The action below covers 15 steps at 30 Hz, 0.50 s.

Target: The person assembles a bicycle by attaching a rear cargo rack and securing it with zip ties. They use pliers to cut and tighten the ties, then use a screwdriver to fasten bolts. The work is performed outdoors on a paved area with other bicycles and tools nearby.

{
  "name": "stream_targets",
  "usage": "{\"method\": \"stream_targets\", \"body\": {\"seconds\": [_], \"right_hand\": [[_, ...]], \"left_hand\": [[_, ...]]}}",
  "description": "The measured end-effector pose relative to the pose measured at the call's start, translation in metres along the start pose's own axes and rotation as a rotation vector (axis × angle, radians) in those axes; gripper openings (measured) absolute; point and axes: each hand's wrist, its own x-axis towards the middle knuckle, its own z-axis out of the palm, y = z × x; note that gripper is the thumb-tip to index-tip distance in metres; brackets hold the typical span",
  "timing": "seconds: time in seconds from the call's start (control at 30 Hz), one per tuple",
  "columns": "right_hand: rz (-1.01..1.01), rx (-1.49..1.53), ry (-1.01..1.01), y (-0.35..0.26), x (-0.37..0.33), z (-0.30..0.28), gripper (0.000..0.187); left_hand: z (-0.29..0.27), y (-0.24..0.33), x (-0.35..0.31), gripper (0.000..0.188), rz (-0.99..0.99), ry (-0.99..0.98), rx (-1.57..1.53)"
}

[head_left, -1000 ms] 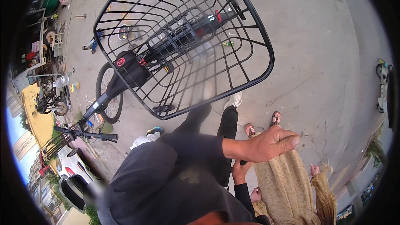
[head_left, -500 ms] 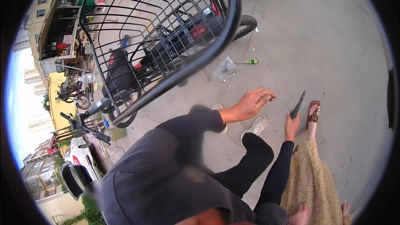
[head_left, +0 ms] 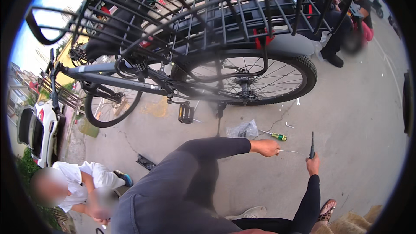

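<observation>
My left hand [head_left: 265, 148] is closed in a pinch on one end of a thin wire [head_left: 289, 151]. The wire arcs across to my right hand [head_left: 313, 164], which grips a dark, slim tool [head_left: 312, 144] that looks like pliers seen edge-on, pointing away from me. Whether the tool's jaws hold the wire is too small to tell. Beyond my left hand, a screwdriver [head_left: 277, 136] with a green and yellow handle lies on the ground beside a clear plastic bag [head_left: 243, 129]. A small L-shaped key [head_left: 290, 125] lies farther right.
A grey bicycle [head_left: 143, 84] with a black wire basket [head_left: 208, 26] stands ahead; its rear wheel [head_left: 310, 76] faces right. A person in white [head_left: 78, 177] crouches at left, a dark-clothed leg [head_left: 336, 43] is far right, and a sandaled foot [head_left: 326, 211] is near right.
The view has swung, showing the bicycle's rear wheel and the person in white. Both hands now appear nearer the screwdriver and bag, still holding the wire and the tool.
</observation>
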Motion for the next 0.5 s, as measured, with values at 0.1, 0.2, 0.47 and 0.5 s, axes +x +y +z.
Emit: {"method": "stream_targets", "body": {"seconds": [0.1, 0.2, 0.47, 0.5], "right_hand": [[-0.013, -0.019, -0.224, -0.014, 0.015, 0.024, 0.035], [0.077, 0.056, -0.368, -0.035, -0.005, 0.037, 0.03], [0.113, -0.078, -0.518, -0.047, -0.045, 0.031, 0.029], [0.109, -0.16, -0.55, -0.047, -0.052, 0.031, 0.032]], "left_hand": [[0.015, -0.034, -0.028, 0.029, -0.044, 0.077, -0.076], [0.005, -0.045, -0.037, 0.031, -0.202, -0.07, -0.068], [-0.014, -0.05, -0.035, 0.039, -0.201, -0.365, -0.227], [0.0, -0.073, -0.034, 0.039, -0.162, -0.306, -0.242]]}}
